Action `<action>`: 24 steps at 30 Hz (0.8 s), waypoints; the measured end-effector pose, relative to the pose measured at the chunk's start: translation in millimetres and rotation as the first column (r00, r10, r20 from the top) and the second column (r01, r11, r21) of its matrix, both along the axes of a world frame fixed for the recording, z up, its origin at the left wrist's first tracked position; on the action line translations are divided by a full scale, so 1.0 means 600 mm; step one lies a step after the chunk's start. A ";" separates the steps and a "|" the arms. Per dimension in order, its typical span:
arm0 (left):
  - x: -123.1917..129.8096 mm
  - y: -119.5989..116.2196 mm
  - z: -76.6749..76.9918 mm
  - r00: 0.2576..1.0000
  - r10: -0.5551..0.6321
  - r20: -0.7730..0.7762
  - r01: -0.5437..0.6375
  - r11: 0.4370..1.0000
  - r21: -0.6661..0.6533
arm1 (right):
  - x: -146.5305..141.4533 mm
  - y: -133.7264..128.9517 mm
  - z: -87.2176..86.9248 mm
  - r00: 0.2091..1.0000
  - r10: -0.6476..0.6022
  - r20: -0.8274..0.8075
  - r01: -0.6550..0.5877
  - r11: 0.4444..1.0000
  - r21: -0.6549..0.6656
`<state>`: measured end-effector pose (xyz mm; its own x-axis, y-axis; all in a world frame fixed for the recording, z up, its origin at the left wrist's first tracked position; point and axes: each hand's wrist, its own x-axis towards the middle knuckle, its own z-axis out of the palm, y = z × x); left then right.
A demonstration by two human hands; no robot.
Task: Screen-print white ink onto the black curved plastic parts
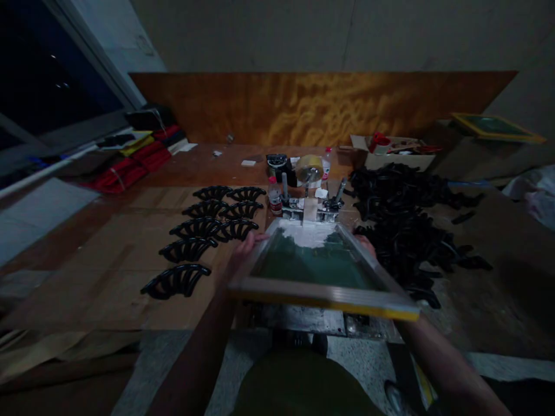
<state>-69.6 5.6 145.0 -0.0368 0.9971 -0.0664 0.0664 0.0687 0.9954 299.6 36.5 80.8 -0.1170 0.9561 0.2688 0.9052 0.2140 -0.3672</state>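
Observation:
A screen-printing frame (323,293) with green mesh is tilted up in front of me, its near edge raised above a metal base (303,319). White ink (310,234) covers the far part of the mesh. At the frame's left side, my left hand (243,251) is closed on the edge, with its fingers partly in view. My right hand (366,245) grips the opposite side and is mostly hidden behind the frame. Beyond the far edge stands a hinge clamp (310,209) with metal posts. Black curved, slotted parts (187,249) lie in rows to the left.
A large heap of black parts (403,219) lies to the right. Behind the clamp are bottles (274,196) and a tape roll (309,167). A cardboard box (392,159) stands at the back right, near another screen (498,127). Red bundles (130,170) sit at the left.

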 end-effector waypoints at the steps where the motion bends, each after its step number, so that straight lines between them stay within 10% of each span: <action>1: -0.008 -0.015 -0.020 0.997 -0.031 -0.075 0.028 0.999 -0.043 | 0.013 0.010 0.013 0.998 -0.053 -0.014 0.054 0.998 0.037; 6: 0.004 -0.065 -0.117 0.990 -0.082 -0.110 0.061 0.981 -0.184 | -0.061 0.061 0.065 0.997 0.052 0.052 -0.063 0.970 0.236; 10: 0.025 -0.068 -0.167 0.997 -0.070 0.025 0.073 0.983 -0.167 | -0.160 0.087 0.081 0.945 0.174 0.275 -0.187 0.982 0.023; 14: 0.024 -0.064 -0.186 0.995 -0.067 0.072 0.077 0.984 -0.158 | -0.177 0.092 0.085 0.888 0.231 0.398 -0.147 0.962 -0.230; 19: 0.023 -0.062 -0.195 0.998 -0.010 0.068 0.022 0.981 -0.190 | -0.167 0.067 0.077 0.874 0.126 0.469 -0.046 0.983 -0.178; 24: 0.021 -0.063 -0.194 0.998 -0.036 0.051 0.045 0.982 -0.184 | -0.176 0.012 0.050 0.822 0.376 0.428 -0.301 0.925 -0.233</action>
